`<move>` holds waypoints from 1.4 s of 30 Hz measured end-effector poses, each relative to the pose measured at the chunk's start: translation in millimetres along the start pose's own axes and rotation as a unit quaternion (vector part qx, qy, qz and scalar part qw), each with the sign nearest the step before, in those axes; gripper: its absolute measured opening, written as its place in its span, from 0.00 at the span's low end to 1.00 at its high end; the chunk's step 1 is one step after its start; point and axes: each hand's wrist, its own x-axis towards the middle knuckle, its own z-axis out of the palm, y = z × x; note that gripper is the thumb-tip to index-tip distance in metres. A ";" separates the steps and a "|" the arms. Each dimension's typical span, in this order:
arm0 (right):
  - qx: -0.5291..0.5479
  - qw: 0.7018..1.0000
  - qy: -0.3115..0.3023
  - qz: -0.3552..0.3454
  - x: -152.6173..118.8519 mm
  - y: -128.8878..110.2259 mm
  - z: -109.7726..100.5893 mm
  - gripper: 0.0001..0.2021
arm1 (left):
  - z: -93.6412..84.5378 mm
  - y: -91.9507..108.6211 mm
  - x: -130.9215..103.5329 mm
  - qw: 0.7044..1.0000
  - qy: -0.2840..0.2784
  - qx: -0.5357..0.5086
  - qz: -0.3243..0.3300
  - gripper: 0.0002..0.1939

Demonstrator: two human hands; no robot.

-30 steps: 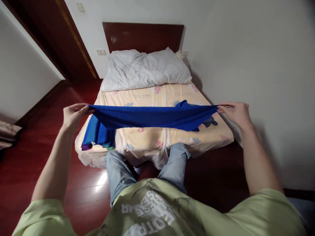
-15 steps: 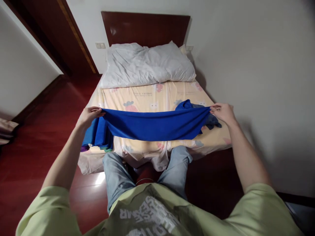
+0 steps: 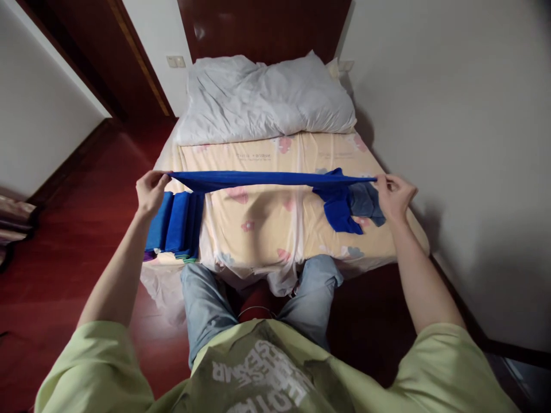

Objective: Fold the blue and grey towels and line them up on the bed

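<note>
A blue cloth [image 3: 258, 179] is stretched level above the bed, seen as a narrow band. My left hand [image 3: 150, 192] pinches its left end between thumb and fingers. At the other end my right hand [image 3: 395, 195] is closed on the corner. Below my left hand lie folded blue cloths [image 3: 178, 223], stacked side by side near the bed's front left corner. Under the right end of the stretched cloth are a crumpled blue cloth [image 3: 342, 212] and a crumpled grey-blue cloth [image 3: 365, 202].
The bed has a yellow patterned sheet [image 3: 271, 235], with a white quilt or pillow [image 3: 267, 103] against the dark headboard [image 3: 267, 28]. A wall [image 3: 465, 143] runs along the right side. My knees touch or nearly touch the front edge.
Both hands have moved slightly apart and farther from me, pulling the cloth taut. Its hanging face has swung up into a thin band, uncovering the sheet and crumpled cloths. The view has tilted down.
</note>
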 end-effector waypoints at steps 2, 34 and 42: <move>0.080 0.994 0.058 0.056 -26.8 23.5 20.5 0.18 | 0.3 -14.0 -29.4 1.000 -0.010 0.028 0.000 0.29; -0.108 0.949 -0.271 0.120 -123.9 149.4 152.6 0.27 | 153.8 -134.8 -241.5 0.866 -0.272 0.415 0.058 0.28; -0.285 0.904 -0.269 0.169 -69.1 210.1 136.4 0.24 | 156.9 -144.0 -251.0 0.878 -0.258 0.397 0.061 0.30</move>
